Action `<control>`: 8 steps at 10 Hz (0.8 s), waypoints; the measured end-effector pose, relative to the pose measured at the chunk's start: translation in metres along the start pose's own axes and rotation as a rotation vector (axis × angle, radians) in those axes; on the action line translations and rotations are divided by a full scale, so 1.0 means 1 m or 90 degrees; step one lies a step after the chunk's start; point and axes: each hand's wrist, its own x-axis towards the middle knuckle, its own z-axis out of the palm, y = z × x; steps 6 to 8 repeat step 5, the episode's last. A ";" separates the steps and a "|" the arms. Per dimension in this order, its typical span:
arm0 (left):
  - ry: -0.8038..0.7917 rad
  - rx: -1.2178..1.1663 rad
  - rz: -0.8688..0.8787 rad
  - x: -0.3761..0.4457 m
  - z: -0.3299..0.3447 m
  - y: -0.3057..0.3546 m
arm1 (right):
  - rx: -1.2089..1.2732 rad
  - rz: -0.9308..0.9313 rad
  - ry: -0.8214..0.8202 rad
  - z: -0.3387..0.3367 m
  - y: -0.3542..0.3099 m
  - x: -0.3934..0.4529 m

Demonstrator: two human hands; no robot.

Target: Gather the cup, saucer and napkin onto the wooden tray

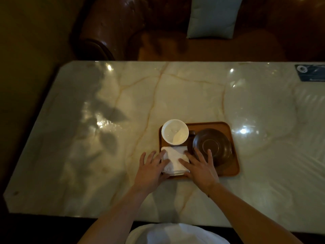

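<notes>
A wooden tray (226, 127) lies on the marble table near its front middle. On its far left corner stands a white cup (175, 132). A dark brown saucer (212, 147) sits on its right half. A folded white napkin (175, 160) lies on the tray's near left corner. My left hand (151, 170) rests flat with spread fingers on the napkin's left edge. My right hand (200, 167) lies flat on the napkin's right edge, its fingers reaching over the saucer's near rim. Neither hand grips anything.
The marble table (105, 138) stretches wide to both sides. A dark blue card (310, 72) lies at its far right corner. Beyond the far edge stands a brown sofa (114, 23) with a pale cushion (213, 16).
</notes>
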 end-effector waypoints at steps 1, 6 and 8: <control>-0.008 -0.007 0.002 0.000 -0.001 0.000 | 0.011 0.006 -0.003 -0.002 -0.002 -0.002; -0.062 -0.239 -0.079 0.004 -0.038 -0.002 | 0.146 0.075 0.013 -0.051 -0.004 -0.014; -0.062 -0.239 -0.079 0.004 -0.038 -0.002 | 0.146 0.075 0.013 -0.051 -0.004 -0.014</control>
